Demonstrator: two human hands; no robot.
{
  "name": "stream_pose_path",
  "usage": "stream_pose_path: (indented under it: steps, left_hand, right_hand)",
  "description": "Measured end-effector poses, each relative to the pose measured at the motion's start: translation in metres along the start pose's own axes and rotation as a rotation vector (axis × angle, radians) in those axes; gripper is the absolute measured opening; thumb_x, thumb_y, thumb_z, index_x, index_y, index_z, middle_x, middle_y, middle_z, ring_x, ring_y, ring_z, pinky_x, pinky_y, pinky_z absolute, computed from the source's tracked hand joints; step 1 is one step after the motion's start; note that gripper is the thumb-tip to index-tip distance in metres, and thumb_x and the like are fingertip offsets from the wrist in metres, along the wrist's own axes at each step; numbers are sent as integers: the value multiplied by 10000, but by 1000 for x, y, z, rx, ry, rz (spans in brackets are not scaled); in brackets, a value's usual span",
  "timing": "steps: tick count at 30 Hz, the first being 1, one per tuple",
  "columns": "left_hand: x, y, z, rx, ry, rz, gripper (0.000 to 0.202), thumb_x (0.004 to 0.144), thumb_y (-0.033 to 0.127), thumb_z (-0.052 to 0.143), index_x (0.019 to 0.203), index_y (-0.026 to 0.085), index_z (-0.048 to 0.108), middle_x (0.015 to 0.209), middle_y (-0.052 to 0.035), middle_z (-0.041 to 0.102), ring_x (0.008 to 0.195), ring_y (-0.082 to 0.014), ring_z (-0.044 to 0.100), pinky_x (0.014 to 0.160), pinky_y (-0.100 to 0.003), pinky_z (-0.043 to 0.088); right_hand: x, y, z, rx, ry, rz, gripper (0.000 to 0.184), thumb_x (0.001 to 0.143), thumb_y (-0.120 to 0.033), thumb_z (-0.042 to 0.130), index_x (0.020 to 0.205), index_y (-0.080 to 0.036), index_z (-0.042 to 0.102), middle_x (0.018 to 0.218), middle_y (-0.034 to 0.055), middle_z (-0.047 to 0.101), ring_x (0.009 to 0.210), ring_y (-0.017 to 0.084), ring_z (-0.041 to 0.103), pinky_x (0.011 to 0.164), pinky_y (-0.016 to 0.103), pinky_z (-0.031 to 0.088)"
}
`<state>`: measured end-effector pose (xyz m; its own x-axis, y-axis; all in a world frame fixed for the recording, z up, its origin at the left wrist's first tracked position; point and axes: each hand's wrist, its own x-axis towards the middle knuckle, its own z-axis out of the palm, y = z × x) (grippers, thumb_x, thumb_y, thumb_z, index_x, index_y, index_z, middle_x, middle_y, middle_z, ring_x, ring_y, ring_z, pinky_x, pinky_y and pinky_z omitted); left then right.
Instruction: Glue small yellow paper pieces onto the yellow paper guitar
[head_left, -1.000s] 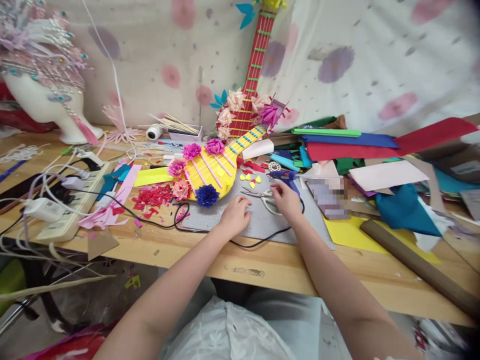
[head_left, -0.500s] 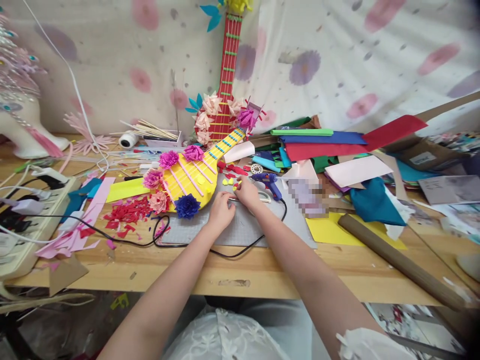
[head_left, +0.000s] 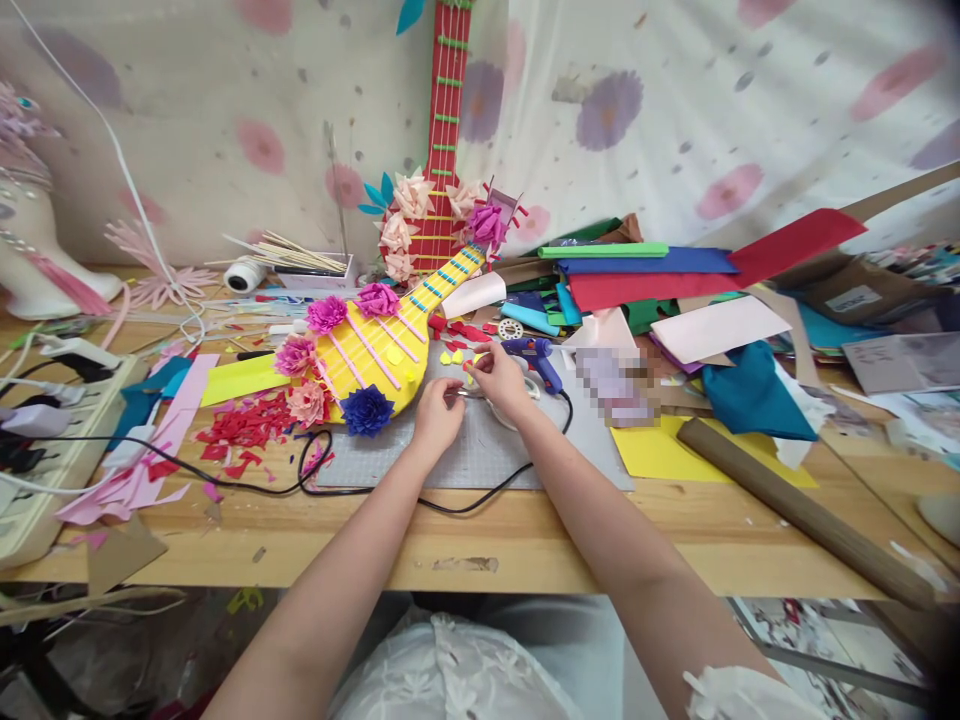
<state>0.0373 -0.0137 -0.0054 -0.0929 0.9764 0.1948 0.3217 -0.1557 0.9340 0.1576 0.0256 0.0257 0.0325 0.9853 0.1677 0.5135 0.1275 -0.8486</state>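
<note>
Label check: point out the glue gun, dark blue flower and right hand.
Glue gun [head_left: 547,366]: head view, upper handle.
Dark blue flower [head_left: 367,410]: head view, its center.
Right hand [head_left: 505,383]: head view, back of hand.

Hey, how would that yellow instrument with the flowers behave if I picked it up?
The yellow instrument is probably light, as it looks made of card or paper. Its dark blue flower seems easily crushed, given the thin pointed petals sticking out. Held by the narrow neck, it might tip toward the much wider body.
</note>
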Motion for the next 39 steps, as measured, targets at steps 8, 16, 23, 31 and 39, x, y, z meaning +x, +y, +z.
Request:
stream_pose_path:
  steps: [8,16,23,31,39]
  left_hand:
    - [3,9,14,-639,137,-285,284,633,148,648,900,162,555,880,-39,619,829,-136,606,828,-322,470]
    - [-5,17,16,-829,180,-327,227,592,300,707,695,152,568,700,14,596,644,-96,561,648,-247,461]
    - [-7,15,12,-768,181,-262,214,614,309,702,670,148,572,672,18,595,638,-91,559,682,-249,470]
    - [-7,14,11,-815,195,-293,229,593,282,712,685,150,549,684,16,608,669,-96,598,709,-265,505]
    - [-9,10,0,-643,80,-327,294,582,338,711,699,164,505,648,0,616,673,-143,628,519,-250,530]
  right_hand:
    - [-11,-2,-2,842,-134,376,343,525,-141,697,807,-182,505,647,-48,573,612,94,576,602,231,448]
    - [-31,-2,8,987,-198,400,393,481,-181,752,803,-185,525,666,-42,597,627,91,567,624,239,464]
    - [-32,-9,0,767,-176,283,362,517,-203,702,817,-194,499,660,-57,583,582,79,543,569,223,420]
    - [-33,-10,0,737,-163,281,400,510,-296,707,836,-211,492,725,-34,600,630,97,554,583,230,422]
    - [-20,28,-93,-297,134,203,358,643,-537,609,649,-187,531,609,10,563,596,153,510,589,285,373]
